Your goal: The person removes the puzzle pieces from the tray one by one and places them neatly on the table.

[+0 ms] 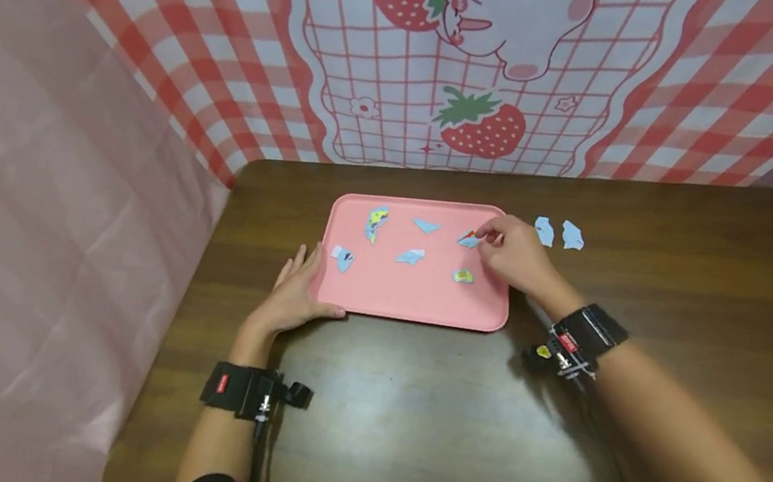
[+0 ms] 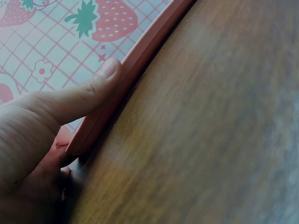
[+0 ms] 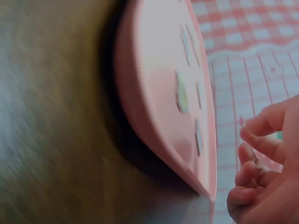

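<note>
A pink tray (image 1: 408, 297) lies on the table with several torn-edged, puzzle-like paper pieces spread on it. My left hand (image 1: 295, 290) rests at the tray's near left corner, its thumb (image 2: 100, 81) along the front rim and its other fingers by the left side. Over the tray's right side is my right hand (image 1: 517, 254), fingers loosely bent, beside a blue piece with red (image 1: 469, 239). In the right wrist view the fingertips (image 3: 250, 133) stand apart from the tray, and no piece shows between them. A yellow-green piece (image 1: 463, 276) lies nearer the front.
Two light-blue pieces (image 1: 573, 235) lie on the wooden table (image 1: 394, 405) right of the tray. Behind the table hangs a checked strawberry cloth (image 1: 403, 113). Pale pink fabric (image 1: 43, 228) hangs at the left. Both wrists carry strapped cameras with cables.
</note>
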Demonstrator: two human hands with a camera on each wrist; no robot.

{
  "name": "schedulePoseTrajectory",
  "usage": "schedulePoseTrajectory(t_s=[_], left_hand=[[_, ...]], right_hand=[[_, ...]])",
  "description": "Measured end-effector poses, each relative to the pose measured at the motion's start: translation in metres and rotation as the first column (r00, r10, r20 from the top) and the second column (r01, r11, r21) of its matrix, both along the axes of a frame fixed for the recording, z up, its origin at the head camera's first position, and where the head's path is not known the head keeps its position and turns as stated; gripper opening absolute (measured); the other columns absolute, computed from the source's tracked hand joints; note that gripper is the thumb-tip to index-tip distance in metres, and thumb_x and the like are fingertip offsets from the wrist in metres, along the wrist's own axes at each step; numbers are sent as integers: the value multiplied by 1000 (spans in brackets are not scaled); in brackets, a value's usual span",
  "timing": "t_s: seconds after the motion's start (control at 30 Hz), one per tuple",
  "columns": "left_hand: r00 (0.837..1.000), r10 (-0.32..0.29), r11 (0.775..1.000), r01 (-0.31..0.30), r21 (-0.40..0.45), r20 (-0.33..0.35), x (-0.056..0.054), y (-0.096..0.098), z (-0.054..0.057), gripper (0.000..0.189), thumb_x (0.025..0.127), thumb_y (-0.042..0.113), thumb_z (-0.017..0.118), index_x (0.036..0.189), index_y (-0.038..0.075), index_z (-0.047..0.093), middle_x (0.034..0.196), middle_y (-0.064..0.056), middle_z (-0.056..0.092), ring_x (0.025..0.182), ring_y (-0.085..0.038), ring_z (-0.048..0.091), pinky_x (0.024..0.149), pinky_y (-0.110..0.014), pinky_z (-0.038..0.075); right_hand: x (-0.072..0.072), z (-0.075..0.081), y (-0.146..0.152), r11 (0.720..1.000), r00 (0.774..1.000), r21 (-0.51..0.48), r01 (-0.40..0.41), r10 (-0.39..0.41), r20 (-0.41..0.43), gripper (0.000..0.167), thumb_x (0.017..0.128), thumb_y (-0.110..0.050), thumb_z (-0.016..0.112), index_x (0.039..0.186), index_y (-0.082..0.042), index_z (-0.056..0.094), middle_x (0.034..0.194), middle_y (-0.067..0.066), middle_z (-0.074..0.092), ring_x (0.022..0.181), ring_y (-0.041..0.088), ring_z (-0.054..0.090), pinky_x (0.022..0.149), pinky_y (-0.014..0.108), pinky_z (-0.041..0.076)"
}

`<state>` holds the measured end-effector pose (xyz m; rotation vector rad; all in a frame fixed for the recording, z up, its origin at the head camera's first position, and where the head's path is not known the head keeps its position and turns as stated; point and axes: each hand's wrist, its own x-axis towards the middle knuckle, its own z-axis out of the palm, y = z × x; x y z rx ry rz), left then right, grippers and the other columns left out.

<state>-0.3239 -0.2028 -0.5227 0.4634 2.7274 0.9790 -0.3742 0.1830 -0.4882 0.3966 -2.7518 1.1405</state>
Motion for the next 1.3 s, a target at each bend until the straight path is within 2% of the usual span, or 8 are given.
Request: schedulePoseTrajectory(t_s=[0.1, 0.2, 0.33, 0.57, 0.83, 1.03, 1.3], left_hand=[[1000, 1, 1000, -1, -1, 11, 0, 2, 0, 129, 75, 48, 87, 161, 3, 3, 168, -13, 6, 154, -31, -10, 121, -49, -5], [1000, 7, 1000, -7, -1, 20, 0, 3, 1, 129, 75, 47, 87, 161, 3, 2, 168, -12, 6, 154, -31, -10, 121, -49, -5], [1000, 5, 1000, -4, -7, 22, -1, 3, 1, 129, 75, 48, 87, 161, 4, 2, 168, -12, 6, 154, -30, -10, 121, -49, -5], [999, 10, 1000, -10, 5, 32, -1, 3, 1, 129, 75, 48, 87, 162, 5, 2, 168, -11, 5, 153, -29, -11, 121, -49, -6], [999, 18, 1000, -19, 7, 39, 2, 4, 0, 129, 75, 49, 87, 162, 5, 1, 168, -11, 6, 154, -28, -11, 121, -49, -6], [999, 18, 1000, -18, 3, 38, 1, 3, -1, 129, 76, 50, 86, 162, 5, 1, 168, -10, 4, 153, -27, -12, 121, -48, -7], [999, 13, 1000, -14, 10, 32, 1, 2, 1, 128, 75, 48, 87, 161, 4, 2, 168, -12, 4, 153, -28, -12, 121, -48, -6]], right_hand=[[5, -3, -7, 995, 997, 60, -78, 78, 2, 17, 83, -6, 63, 94, 0, 74, 87, 11, 65, 81, 25, 59, 73, 38, 46], [8, -5, -11, 986, 992, 113, -123, 122, 15, 16, 83, -7, 65, 95, 0, 74, 88, 11, 65, 82, 26, 60, 75, 40, 47], [14, -8, -13, 968, 987, 193, -160, 150, 65, 19, 84, -10, 70, 99, -1, 74, 94, 12, 64, 85, 28, 61, 79, 43, 49], [21, -11, -16, 913, 979, 355, -200, 170, 116, 23, 86, -15, 71, 106, -4, 74, 102, 12, 62, 93, 30, 59, 81, 48, 49], [22, -14, -18, 914, 980, 356, -193, 161, 117, 20, 85, -13, 72, 103, -5, 71, 100, 11, 60, 92, 29, 58, 80, 47, 49], [24, -15, -19, 923, 980, 332, -195, 170, 104, 18, 85, -10, 72, 102, -7, 69, 94, 9, 57, 86, 27, 54, 75, 44, 47], [28, -12, -19, 937, 982, 295, -189, 174, 77, 16, 85, -8, 72, 100, -8, 66, 91, 7, 61, 84, 25, 56, 75, 43, 48]])
